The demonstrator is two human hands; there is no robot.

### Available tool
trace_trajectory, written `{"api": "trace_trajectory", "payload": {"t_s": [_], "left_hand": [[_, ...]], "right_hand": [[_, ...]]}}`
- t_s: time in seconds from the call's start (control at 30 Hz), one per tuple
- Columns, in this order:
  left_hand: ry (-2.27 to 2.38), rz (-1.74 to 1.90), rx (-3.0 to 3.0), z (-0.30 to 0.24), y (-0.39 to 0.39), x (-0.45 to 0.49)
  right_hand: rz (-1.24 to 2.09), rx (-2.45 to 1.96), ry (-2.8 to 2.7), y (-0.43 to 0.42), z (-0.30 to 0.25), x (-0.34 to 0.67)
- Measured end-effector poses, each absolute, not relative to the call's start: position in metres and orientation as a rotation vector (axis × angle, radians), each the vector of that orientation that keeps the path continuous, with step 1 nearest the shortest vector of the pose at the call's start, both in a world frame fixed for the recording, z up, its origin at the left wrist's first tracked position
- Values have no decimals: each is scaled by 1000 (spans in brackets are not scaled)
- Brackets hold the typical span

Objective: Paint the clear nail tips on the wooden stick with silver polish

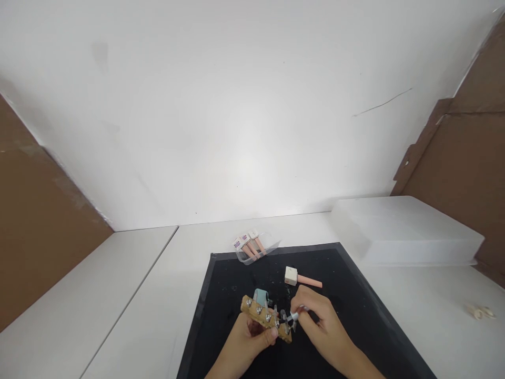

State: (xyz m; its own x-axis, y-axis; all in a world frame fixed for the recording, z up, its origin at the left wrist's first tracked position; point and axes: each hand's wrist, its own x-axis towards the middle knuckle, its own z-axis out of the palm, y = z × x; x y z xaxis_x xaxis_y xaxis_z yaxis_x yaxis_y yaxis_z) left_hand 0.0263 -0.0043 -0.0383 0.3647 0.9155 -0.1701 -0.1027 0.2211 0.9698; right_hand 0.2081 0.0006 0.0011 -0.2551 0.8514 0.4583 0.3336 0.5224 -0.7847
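Note:
My left hand point(248, 342) is closed around a small wooden block point(265, 317) studded with several shiny metal fittings, held just above a black mat point(221, 295). A teal part point(262, 296) sticks up behind the block. My right hand point(317, 321) pinches a small thin tool point(296, 313) with a pale tip against the block's right end. On the mat beyond my hands lies a white cube on a pink stick point(300, 278).
A clear packet of similar pink-handled pieces point(250, 245) lies at the mat's far edge. A flat white box point(402, 231) stands at the right on the white table. Small pale rings point(480, 311) sit far right. Brown cardboard panels flank both sides.

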Motion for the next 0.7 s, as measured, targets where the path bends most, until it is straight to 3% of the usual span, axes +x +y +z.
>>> {"api": "trace_trajectory", "payload": {"t_s": [0.7], "left_hand": [[926, 908, 1051, -46, -6, 25]], "right_hand": [[591, -1070, -1816, 3, -1, 211]]}}
